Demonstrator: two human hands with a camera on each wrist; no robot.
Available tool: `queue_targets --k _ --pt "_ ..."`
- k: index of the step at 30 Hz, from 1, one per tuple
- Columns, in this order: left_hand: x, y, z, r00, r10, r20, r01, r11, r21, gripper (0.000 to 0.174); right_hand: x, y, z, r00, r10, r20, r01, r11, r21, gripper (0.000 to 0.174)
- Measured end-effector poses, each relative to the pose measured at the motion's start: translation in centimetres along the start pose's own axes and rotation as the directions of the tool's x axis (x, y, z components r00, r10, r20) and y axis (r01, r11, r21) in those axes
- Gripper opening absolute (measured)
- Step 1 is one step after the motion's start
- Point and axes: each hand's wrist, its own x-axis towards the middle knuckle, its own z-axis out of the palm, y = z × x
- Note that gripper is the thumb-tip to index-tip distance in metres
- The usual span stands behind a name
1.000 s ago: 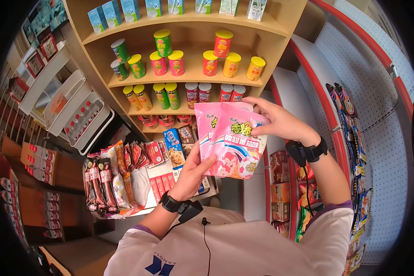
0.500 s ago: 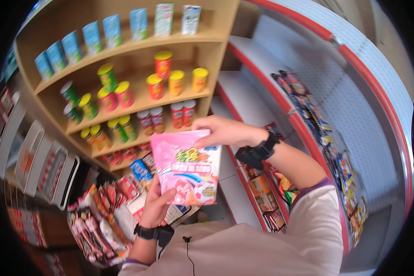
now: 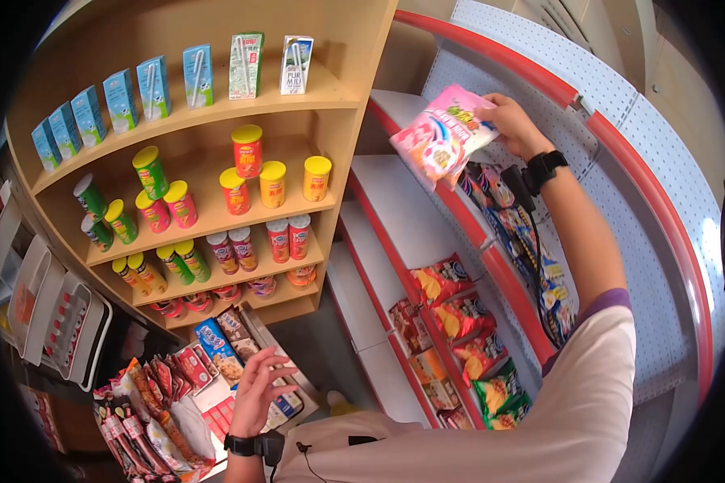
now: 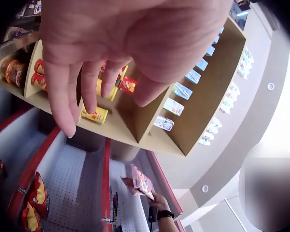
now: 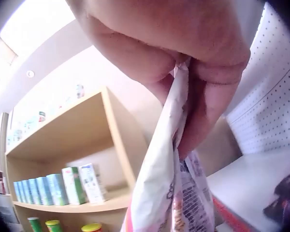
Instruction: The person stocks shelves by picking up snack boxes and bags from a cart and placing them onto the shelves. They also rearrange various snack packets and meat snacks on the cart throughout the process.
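Note:
My right hand (image 3: 509,122) pinches the pink-and-white snack bags (image 3: 445,138) by one edge, thumb on one face and fingers on the other. They hang tilted over the upper tier of the grey shelf rack (image 3: 391,101), close to its red front strip. In the right wrist view two bags (image 5: 157,169) lie face to face below the fingers. My left hand (image 3: 256,392) is held up over the table with its fingers spread and loosely bent, nothing in it. The left wrist view shows its palm (image 4: 135,34) and relaxed fingers.
Dark-packed snacks (image 3: 532,233) lie along the rack's upper tier; red chip bags (image 3: 459,314) and green bags (image 3: 499,390) stand lower. A wooden shelf (image 3: 342,173) on the left bears milk cartons (image 3: 153,84) and chip canisters (image 3: 236,191). Packaged food covers the table (image 3: 205,394).
My left hand has let go of the bags and dropped back. The right hand has carried them up and right to the grey rack, and the head view has turned right.

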Motion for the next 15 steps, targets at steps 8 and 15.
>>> queue_targets --k 8,15 --pt "-0.2 -3.1 1.2 0.930 0.027 -0.366 -0.036 0.999 -0.018 0.034 14.6 8.4 -6.3 0.953 0.019 -0.302 -0.068 0.986 -0.155 0.030" --pt "-0.1 -4.5 1.4 0.863 0.011 -0.506 -0.011 1.000 0.001 0.033 18.7 15.0 -8.4 0.975 0.136 -0.174 -0.212 0.804 -0.556 0.028"
